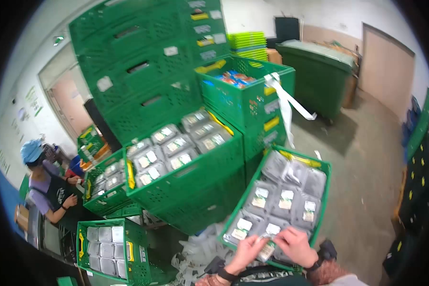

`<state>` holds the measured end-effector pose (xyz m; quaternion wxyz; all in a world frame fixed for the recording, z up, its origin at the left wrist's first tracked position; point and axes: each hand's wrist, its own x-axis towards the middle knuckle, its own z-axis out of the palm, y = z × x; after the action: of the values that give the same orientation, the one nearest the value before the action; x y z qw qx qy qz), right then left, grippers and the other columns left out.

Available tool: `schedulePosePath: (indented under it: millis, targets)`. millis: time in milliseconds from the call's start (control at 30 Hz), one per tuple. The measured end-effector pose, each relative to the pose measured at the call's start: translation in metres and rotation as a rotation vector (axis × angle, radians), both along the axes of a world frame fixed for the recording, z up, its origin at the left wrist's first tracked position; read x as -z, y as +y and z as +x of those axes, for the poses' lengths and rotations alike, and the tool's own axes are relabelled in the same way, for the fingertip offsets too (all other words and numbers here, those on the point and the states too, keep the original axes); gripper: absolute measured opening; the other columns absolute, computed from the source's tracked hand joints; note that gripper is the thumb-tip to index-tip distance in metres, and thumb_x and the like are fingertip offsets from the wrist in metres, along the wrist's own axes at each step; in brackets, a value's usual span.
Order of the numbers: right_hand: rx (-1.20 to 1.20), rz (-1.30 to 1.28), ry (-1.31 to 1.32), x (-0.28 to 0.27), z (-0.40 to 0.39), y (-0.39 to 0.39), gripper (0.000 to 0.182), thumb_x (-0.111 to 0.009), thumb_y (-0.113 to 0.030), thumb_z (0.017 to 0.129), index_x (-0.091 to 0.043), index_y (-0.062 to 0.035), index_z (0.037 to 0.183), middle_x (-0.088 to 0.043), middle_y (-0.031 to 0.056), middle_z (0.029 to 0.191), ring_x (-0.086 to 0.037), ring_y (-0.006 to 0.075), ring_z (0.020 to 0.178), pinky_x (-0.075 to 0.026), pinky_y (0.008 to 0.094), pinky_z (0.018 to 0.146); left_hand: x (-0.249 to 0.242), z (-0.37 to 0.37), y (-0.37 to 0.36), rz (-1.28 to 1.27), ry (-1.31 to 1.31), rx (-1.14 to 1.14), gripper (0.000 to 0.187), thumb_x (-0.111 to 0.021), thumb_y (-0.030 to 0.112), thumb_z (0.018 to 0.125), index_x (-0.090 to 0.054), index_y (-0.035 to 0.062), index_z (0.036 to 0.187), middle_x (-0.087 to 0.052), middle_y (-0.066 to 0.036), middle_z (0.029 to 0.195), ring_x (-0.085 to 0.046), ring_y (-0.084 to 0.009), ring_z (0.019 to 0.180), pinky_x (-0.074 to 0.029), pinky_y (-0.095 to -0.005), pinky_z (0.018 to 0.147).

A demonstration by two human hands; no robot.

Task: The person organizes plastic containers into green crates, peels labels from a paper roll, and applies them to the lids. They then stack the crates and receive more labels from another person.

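My left hand (244,251) and my right hand (294,246) are close together over the near end of a green crate (325,205). Both have their fingers drawn together in a pinch. Between them lies a clear plastic container with a label (267,251), partly covered by the fingers. Whatever small piece each hand pinches is too blurred to name. Several more clear lidded containers (285,200) fill the crate in rows, many bearing white and green labels. At the far end some packs (274,164) show no label.
Green crates of labelled containers (176,143) stand ahead, before a tall crate stack (138,62). White strips (200,252) litter the floor. Another crate (105,243) stands lower left, near a person in a blue cap (52,186). A green bin (314,76) stands behind.
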<state>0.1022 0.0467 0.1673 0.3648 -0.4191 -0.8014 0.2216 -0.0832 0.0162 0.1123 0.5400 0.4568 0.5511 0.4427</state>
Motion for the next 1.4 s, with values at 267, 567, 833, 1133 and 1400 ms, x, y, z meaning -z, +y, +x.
schedulePosePath:
  millis: [267,567,833,1133,1400]
  targets:
    - [0.443,0.217,-0.026,0.019,0.107,0.112,0.01,-0.067,-0.009,0.082,-0.061,-0.0025,0.089,-0.061,0.0175,0.082,-0.061,0.0372,0.078,-0.049,0.0419,0.067,0.008,0.017,0.003,-0.104,-0.037,0.129,0.017,-0.067,0.009,0.09,-0.071,-0.0011,0.104,-0.069,0.002,0.088,-0.058,-0.0029,0.078,-0.048,-0.0205,0.07]
    - [0.451,-0.043,-0.78,0.131,0.209,0.301,0.037,-0.077,-0.028,0.068,-0.062,-0.008,0.095,-0.066,0.0081,0.094,-0.058,0.0292,0.1,-0.043,0.0437,0.086,0.013,0.007,0.004,-0.255,-0.024,0.098,0.015,-0.07,0.005,0.088,-0.073,0.0013,0.102,-0.07,0.002,0.086,-0.058,-0.0025,0.076,-0.048,-0.0202,0.069]
    - [0.335,0.0,-0.676,0.107,0.138,0.239,0.074,-0.074,-0.037,0.078,-0.044,-0.0009,0.135,-0.058,0.0222,0.118,-0.056,0.0343,0.109,-0.04,0.0475,0.099,0.013,0.003,-0.003,-0.217,0.03,0.085,0.018,-0.069,0.003,0.088,-0.072,0.0005,0.105,-0.071,0.001,0.09,-0.059,-0.0033,0.078,-0.049,-0.021,0.071]
    - [-0.277,-0.342,0.09,0.032,0.029,0.054,0.023,-0.06,-0.008,0.089,-0.055,-0.0002,0.11,-0.063,0.0179,0.09,-0.065,0.0385,0.08,-0.054,0.0452,0.066,0.019,0.012,0.018,-0.01,-0.14,0.027,0.028,-0.064,-0.002,0.083,-0.066,-0.0019,0.112,-0.07,-0.003,0.098,-0.062,-0.0106,0.089,-0.049,-0.0261,0.081]
    - [-0.021,-0.061,-0.148,0.029,0.04,0.086,0.01,-0.07,-0.007,0.081,-0.063,-0.0046,0.087,-0.06,0.0099,0.076,-0.063,0.0267,0.07,-0.052,0.0358,0.058,0.036,0.031,0.054,-0.168,-0.259,-0.018,0.005,-0.069,0.005,0.088,-0.067,0.0008,0.089,-0.067,0.003,0.082,-0.055,-0.0022,0.073,-0.046,-0.0207,0.066]
